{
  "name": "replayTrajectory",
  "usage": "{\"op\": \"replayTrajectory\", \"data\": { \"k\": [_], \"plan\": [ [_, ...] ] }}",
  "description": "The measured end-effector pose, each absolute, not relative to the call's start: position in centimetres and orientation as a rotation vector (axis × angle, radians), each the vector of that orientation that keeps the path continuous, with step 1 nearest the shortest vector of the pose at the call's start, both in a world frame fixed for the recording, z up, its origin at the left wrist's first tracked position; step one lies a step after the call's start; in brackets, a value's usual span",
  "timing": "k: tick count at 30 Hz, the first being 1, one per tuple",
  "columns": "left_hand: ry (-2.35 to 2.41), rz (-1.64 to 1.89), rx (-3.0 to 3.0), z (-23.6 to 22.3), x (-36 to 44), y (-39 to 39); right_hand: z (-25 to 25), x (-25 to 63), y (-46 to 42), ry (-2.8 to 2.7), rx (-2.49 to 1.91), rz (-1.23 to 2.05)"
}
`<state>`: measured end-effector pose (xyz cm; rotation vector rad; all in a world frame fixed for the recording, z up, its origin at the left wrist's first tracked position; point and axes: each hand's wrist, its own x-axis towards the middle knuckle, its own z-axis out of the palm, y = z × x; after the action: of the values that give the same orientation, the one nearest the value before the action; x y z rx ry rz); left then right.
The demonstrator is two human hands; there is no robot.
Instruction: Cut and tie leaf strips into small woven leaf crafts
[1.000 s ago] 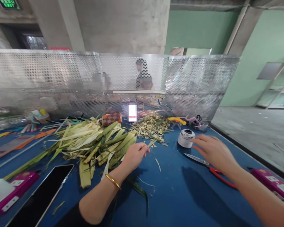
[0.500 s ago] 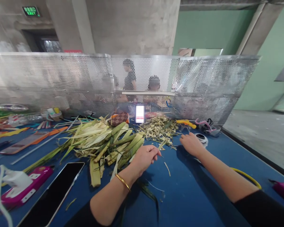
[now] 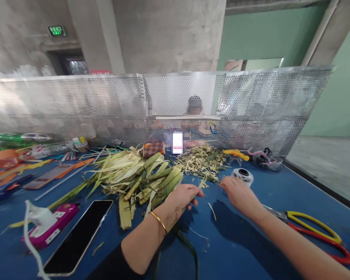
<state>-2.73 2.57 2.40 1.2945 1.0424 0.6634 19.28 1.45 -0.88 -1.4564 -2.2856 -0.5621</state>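
My left hand (image 3: pixel 182 198) rests on the blue table (image 3: pixel 245 249) beside a pile of green and pale leaves (image 3: pixel 140 173). Its fingers are curled round a thin pale leaf strip (image 3: pixel 202 182) that sticks up to the right. My right hand (image 3: pixel 239 194) hovers just right of it, fingers drawn together and pointing at the left hand; I cannot make out what they hold, if anything. A spool of white thread (image 3: pixel 242 175) stands right behind the right hand. A gold bangle (image 3: pixel 159 221) sits on my left wrist.
Scissors with yellow and red handles (image 3: pixel 317 231) lie under my right forearm. A dark phone (image 3: pixel 78 235) and a pink box with a white plug (image 3: pixel 51 223) lie at front left. Leaf scraps (image 3: pixel 201 159) are heaped before a perforated metal screen (image 3: pixel 105 105); people sit behind it.
My right hand moved left from beside the scissors and spool to close by my left hand. The left hand stayed at the leaf pile. The view swung slightly left.
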Motion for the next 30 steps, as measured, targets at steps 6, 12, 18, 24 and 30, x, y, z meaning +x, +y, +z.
{"op": "replayTrajectory", "data": {
  "k": [6,12,18,24,30],
  "plan": [
    [1.007,0.517,1.169,1.8,-2.9,2.8,-1.1,13.2,-2.7,-2.395,-1.057,-0.581],
    [0.887,0.395,1.094,0.9,-2.7,3.0,-1.3,11.7,-4.6,-2.469,-0.896,-0.645],
    [0.913,0.415,0.913,0.9,-2.8,3.8,0.5,14.3,-3.9,-2.455,-0.875,-0.551],
    [0.953,0.513,0.930,1.5,-3.1,3.9,3.2,18.8,1.8,-1.773,-2.038,-0.404],
    [0.993,0.576,0.984,1.4,-2.9,3.7,2.7,21.4,4.1,-1.733,-2.239,-0.191]
  ]
}}
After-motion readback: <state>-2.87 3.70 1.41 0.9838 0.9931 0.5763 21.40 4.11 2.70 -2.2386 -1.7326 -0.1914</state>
